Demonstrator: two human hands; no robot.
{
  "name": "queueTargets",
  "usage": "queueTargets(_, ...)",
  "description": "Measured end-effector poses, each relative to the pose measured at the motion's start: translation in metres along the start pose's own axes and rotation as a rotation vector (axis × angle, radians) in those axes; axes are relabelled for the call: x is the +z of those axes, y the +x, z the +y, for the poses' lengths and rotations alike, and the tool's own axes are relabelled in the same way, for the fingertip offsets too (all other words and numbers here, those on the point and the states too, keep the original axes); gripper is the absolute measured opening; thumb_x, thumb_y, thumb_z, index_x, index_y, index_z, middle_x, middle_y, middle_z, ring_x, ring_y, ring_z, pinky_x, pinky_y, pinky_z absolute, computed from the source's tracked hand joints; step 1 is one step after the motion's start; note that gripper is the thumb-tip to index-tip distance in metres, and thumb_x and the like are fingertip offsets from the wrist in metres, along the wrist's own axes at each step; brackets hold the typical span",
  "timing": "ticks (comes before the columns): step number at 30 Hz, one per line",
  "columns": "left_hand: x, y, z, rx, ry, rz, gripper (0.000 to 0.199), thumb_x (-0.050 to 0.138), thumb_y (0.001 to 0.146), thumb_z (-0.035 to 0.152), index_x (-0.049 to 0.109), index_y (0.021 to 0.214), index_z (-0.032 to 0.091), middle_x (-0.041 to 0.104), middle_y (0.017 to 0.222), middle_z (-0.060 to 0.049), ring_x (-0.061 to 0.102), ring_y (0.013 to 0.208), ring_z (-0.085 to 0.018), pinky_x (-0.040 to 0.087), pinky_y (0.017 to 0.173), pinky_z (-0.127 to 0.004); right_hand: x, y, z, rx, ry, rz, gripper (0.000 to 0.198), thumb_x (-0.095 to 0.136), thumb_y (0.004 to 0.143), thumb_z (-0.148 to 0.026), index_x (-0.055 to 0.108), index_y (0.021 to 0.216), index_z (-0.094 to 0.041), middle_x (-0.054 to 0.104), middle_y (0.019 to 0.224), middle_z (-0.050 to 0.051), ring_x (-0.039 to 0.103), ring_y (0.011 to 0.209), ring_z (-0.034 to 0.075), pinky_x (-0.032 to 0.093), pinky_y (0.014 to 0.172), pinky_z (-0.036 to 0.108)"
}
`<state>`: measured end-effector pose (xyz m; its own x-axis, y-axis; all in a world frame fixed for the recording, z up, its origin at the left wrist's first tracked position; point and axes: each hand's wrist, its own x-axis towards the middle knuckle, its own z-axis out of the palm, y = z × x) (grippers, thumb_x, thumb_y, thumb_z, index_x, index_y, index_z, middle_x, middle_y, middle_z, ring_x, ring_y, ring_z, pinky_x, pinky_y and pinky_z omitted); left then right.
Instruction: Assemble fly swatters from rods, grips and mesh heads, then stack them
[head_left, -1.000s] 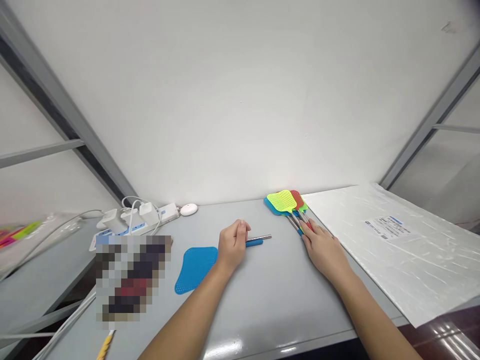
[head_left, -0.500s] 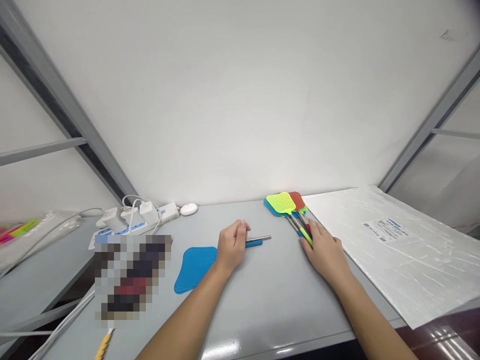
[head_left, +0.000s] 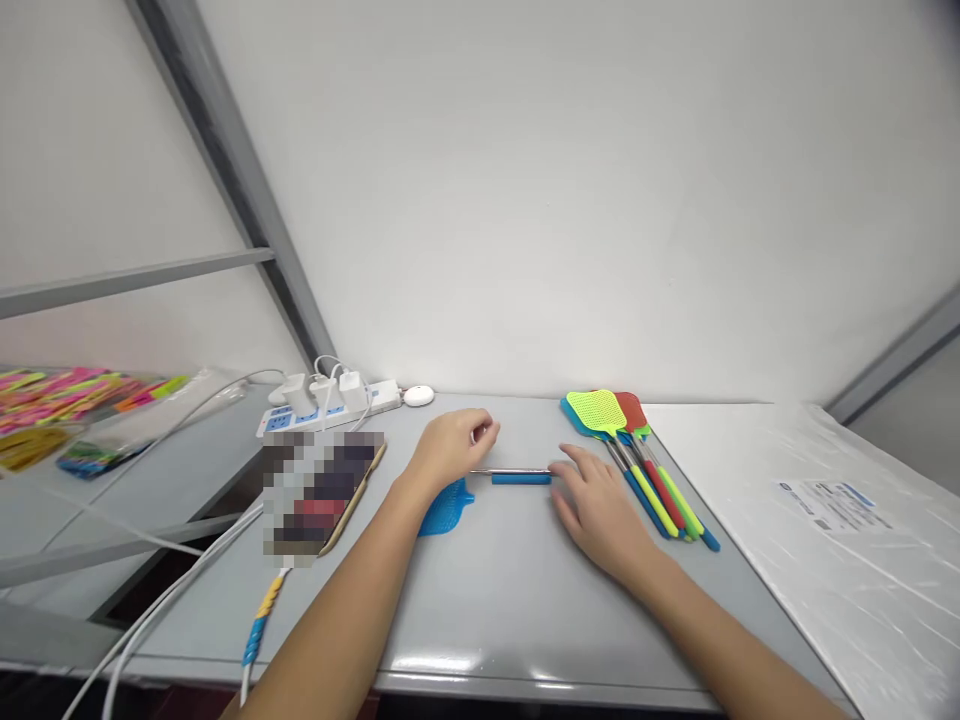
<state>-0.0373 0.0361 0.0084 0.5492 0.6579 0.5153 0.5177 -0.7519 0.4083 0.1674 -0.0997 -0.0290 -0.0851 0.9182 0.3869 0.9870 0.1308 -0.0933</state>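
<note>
On the grey table lies a blue perforated fly swatter head (head_left: 445, 508) with a short neck, partly hidden by my left forearm. To its right, a thin metal rod (head_left: 517, 470) runs alongside a blue handle (head_left: 521, 480). My left hand (head_left: 454, 445) is curled above the rod's left end, thumb and fingertips together; whatever may be inside is hidden. My right hand (head_left: 600, 500) is open, its fingers spread and the fingertips at the right end of the rod and handle. Beyond it rests a pile of fly swatters (head_left: 652, 480) in yellow-green, red and blue.
A pixelated phone (head_left: 326, 500) with a cable lies at left, in front of a power strip (head_left: 330, 412) holding several chargers. A small white device (head_left: 418, 396) sits near the wall. White wrapped sheeting (head_left: 810, 560) covers the right side. Colourful bagged pieces (head_left: 67, 395) lie far left.
My right hand has left the swatter pile and moved left to the rod and handle. The pile's handles are now uncovered. The whole view has shifted.
</note>
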Motion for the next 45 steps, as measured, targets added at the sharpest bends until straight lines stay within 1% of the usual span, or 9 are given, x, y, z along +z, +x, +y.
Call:
queueTargets(7,0.013,-0.007,0.003,0.107,0.078,-0.086,0.021,0.055,0.086,0.034,0.063,0.072,0.021,0.063,0.07,-0.001,0.055,0.065,-0.016,0.036,0.06,-0.028,0.029,0.04,-0.015,-0.153,0.061,-0.132,0.031,0.047,0.094,-0.039,0.057,0.118,-0.022,0.06,0.11,0.01,0.053,0.101,0.024,0.039,0.083,0.035)
queueTargets(14,0.048,0.004,0.009,0.174,0.162,-0.048,0.034,0.036,0.096,0.032,0.062,0.079,0.019,0.062,0.075,-0.006,0.057,0.078,-0.019,0.037,0.071,-0.034,0.045,0.032,-0.015,-0.057,0.044,-0.154,0.022,0.042,0.095,-0.033,0.056,0.098,-0.017,0.061,0.088,0.006,0.056,0.083,0.022,0.034,0.077,0.035)
queueTargets(19,0.06,0.008,0.021,0.321,0.136,-0.086,0.034,0.041,0.092,0.034,0.058,0.066,0.021,0.06,0.069,-0.005,0.055,0.07,-0.017,0.035,0.068,-0.034,0.038,0.027,-0.01,0.0,0.015,-0.175,0.011,0.047,0.087,-0.029,0.051,0.085,-0.018,0.059,0.079,0.005,0.056,0.078,0.022,0.032,0.07,0.033)
queueTargets(26,0.035,-0.012,0.026,0.064,0.107,-0.105,0.04,0.031,0.095,0.034,0.055,0.064,0.023,0.053,0.059,-0.001,0.051,0.057,-0.017,0.032,0.058,-0.029,0.03,0.025,0.001,0.172,0.18,-0.227,0.009,0.041,0.085,-0.018,0.05,0.082,-0.019,0.059,0.075,0.007,0.055,0.071,0.021,0.025,0.057,0.029)
queueTargets(28,0.02,-0.024,0.019,-0.007,0.122,-0.129,0.036,0.04,0.092,0.037,0.053,0.062,0.024,0.051,0.056,-0.001,0.048,0.053,-0.018,0.031,0.056,-0.03,0.028,0.028,0.006,0.218,0.242,-0.221,0.012,0.04,0.087,-0.02,0.051,0.088,-0.02,0.059,0.07,0.004,0.054,0.063,0.019,0.025,0.055,0.028)
queueTargets(31,0.0,-0.046,0.004,-0.127,0.145,-0.121,0.026,0.048,0.088,0.036,0.054,0.067,0.023,0.055,0.062,-0.003,0.05,0.057,-0.019,0.034,0.059,-0.03,0.022,0.033,0.011,0.268,0.343,-0.155,0.021,0.031,0.092,-0.023,0.05,0.102,-0.02,0.061,0.076,0.002,0.056,0.064,0.017,0.031,0.055,0.026)
queueTargets(34,-0.003,-0.062,-0.004,-0.207,0.137,-0.091,0.016,0.048,0.088,0.033,0.057,0.081,0.021,0.059,0.078,-0.005,0.055,0.073,-0.021,0.039,0.069,-0.032,0.015,0.035,0.01,0.314,0.565,0.073,0.024,0.027,0.096,-0.03,0.047,0.106,-0.021,0.058,0.078,0.001,0.052,0.064,0.015,0.035,0.058,0.025)
queueTargets(37,0.014,-0.058,-0.004,-0.218,0.08,-0.099,0.013,0.049,0.087,0.029,0.058,0.083,0.02,0.06,0.082,-0.005,0.056,0.08,-0.021,0.042,0.072,-0.032,0.012,0.032,0.002,0.327,0.831,0.284,0.019,0.035,0.093,-0.033,0.049,0.098,-0.021,0.053,0.073,-0.001,0.046,0.06,0.014,0.034,0.058,0.025)
queueTargets(45,0.078,0.013,0.015,-0.138,-0.092,-0.112,0.021,0.046,0.088,0.024,0.058,0.071,0.019,0.061,0.068,0.0,0.056,0.062,-0.014,0.039,0.058,-0.025,0.019,0.022,-0.006,0.34,1.055,0.333,0.015,0.04,0.093,-0.034,0.048,0.098,-0.022,0.045,0.069,-0.005,0.039,0.055,0.012,0.035,0.056,0.025)
